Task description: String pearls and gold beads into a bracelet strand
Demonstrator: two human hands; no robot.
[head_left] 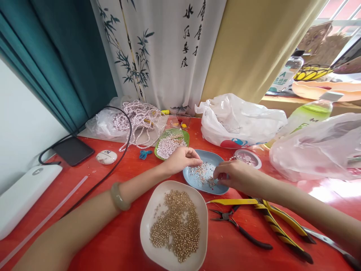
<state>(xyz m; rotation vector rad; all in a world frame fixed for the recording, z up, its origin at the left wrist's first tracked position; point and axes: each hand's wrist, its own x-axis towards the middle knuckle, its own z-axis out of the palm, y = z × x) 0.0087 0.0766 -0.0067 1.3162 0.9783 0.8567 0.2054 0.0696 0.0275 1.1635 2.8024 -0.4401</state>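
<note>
My left hand (pixel 182 159) is over the left rim of a blue plate (pixel 191 183), thumb and fingers pinched together; anything between them is too small to make out. My right hand (pixel 232 174) reaches down at the plate's right side, its curled fingertips at the pile of thin metal pins with small beads (pixel 203 172). What those fingertips grip is hidden. Nearer to me stands a cream dish (pixel 145 229) with many small gold beads (pixel 180 226). Behind my left hand, a green tray (pixel 186 136) holds pale pearl beads (pixel 170 146).
Pliers with black handles (pixel 225 216) and yellow-black pliers (pixel 272 218) lie beneath my right forearm. Plastic bags (pixel 239 120) and a bottle (pixel 308 113) stand at the right. Pearl strands (pixel 135 118), a black cable (pixel 113 169), a phone (pixel 73 150) and a white power bank (pixel 29 195) occupy the left.
</note>
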